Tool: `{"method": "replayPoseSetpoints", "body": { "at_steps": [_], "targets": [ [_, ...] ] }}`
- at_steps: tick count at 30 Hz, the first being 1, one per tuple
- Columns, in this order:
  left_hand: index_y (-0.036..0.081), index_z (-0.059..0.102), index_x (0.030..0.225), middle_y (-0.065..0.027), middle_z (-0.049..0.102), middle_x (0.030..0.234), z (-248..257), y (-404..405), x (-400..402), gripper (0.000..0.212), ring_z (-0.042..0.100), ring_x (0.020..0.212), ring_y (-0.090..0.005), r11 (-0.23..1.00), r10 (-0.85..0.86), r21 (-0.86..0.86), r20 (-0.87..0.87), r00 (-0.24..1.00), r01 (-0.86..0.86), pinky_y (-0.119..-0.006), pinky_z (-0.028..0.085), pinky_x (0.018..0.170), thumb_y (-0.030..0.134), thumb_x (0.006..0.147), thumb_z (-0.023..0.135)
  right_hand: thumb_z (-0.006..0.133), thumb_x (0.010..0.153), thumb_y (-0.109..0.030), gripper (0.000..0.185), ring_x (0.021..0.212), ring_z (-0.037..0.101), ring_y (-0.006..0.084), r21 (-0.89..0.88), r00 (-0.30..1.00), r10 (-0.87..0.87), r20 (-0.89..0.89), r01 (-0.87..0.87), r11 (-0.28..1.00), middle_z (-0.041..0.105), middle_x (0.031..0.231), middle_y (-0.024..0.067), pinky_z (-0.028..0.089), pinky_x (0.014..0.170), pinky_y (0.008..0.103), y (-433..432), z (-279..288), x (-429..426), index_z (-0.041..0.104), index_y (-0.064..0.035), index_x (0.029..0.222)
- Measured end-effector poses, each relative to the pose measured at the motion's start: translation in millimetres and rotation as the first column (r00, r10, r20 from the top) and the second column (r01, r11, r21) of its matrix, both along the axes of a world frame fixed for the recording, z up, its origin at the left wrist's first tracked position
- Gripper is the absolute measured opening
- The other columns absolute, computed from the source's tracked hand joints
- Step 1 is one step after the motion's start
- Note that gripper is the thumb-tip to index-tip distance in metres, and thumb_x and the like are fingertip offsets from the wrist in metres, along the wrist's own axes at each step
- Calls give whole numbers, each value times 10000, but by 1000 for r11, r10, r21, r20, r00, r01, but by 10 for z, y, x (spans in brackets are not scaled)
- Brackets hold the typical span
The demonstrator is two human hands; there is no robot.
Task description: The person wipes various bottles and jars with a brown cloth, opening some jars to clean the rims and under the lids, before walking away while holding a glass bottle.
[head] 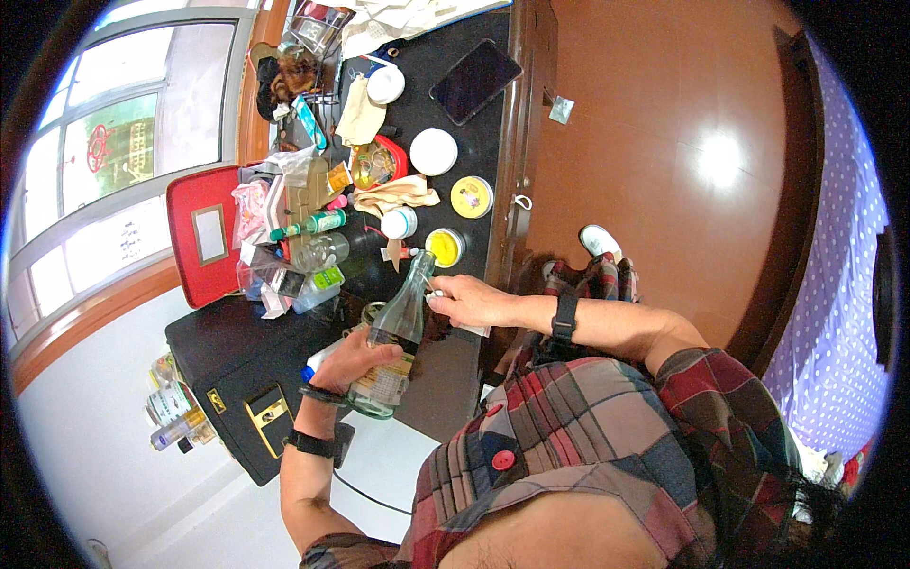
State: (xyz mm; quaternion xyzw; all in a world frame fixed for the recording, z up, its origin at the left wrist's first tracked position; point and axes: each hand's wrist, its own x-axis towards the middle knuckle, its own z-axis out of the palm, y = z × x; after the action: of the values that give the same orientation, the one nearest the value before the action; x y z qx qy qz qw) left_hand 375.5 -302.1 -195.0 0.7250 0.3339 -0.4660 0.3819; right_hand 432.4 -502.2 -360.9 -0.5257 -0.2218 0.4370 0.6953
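My left hand (355, 359) grips the lower body of a pale green glass bottle (404, 313), which bears a printed label. The bottle is tilted, its neck pointing away from me over the dark table. Beside the neck, my right hand (473, 299) pinches a small white item (434, 294) between thumb and fingers; its exact kind is too small to tell. Just past the bottle's mouth stands an open round tub with yellow contents (445, 248). A white-lidded jar (399, 223) is close by on the left.
On the dark tabletop (475, 153) lie a smartphone (475, 82), a round white lid (434, 151), a yellow-topped tin (472, 197), a red-rimmed container (380, 162) and a beige cloth (398, 195). Small bottles and a glass jar (320, 252) crowd the left. A black case (242, 370) stands nearer me.
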Motion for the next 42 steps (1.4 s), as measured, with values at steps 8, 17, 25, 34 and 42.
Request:
{"method": "replayPoseSetpoints", "body": {
  "at_steps": [8, 17, 25, 34, 42],
  "targets": [
    [-29, 534, 1132, -89, 630, 936, 16, -3, -15, 638, 608, 813, -160, 1000, -7, 2, -6, 1000, 7, -281, 502, 729, 422, 739, 758, 488, 915, -273, 300, 600, 637, 248, 2, 1000, 1, 5, -1, 1000, 624, 701, 154, 502, 595, 402, 12, -3, -18, 497, 20, 983],
    [-31, 524, 1153, -106, 627, 943, -40, 57, -67, 691, 616, 825, -175, 1000, -19, -6, 16, 1000, 19, -287, 507, 730, 460, 728, 759, 491, 912, -270, 295, 592, 631, 243, 10, 1000, 8, -4, -8, 1000, 620, 696, 153, 500, 583, 398, 21, -30, -32, 493, 16, 984],
    [-16, 518, 1151, -76, 624, 904, -91, 80, -95, 650, 608, 761, -147, 998, 27, -63, 17, 999, -26, -268, 506, 680, 422, 737, 761, 483, 916, -271, 292, 598, 627, 239, 20, 1000, -8, -3, 8, 1000, 608, 683, 143, 500, 591, 399, 37, -63, -60, 496, 14, 978],
    [-30, 527, 1142, -85, 629, 919, -32, 4, -38, 643, 613, 774, -150, 998, 24, -56, 11, 1000, -23, -277, 509, 691, 412, 740, 765, 490, 914, -268, 289, 594, 628, 242, 7, 1000, -11, 5, 11, 1000, 616, 691, 144, 501, 591, 399, 25, -36, -49, 504, 13, 982],
    [-40, 538, 1124, -84, 629, 901, -34, 5, -31, 631, 612, 764, -152, 999, 2, -33, 17, 1000, -1, -280, 510, 679, 411, 745, 763, 491, 911, -284, 300, 588, 627, 235, -6, 1000, -13, -10, 13, 1000, 617, 674, 131, 498, 594, 396, 41, -65, -62, 513, 10, 971]
  ]
}}
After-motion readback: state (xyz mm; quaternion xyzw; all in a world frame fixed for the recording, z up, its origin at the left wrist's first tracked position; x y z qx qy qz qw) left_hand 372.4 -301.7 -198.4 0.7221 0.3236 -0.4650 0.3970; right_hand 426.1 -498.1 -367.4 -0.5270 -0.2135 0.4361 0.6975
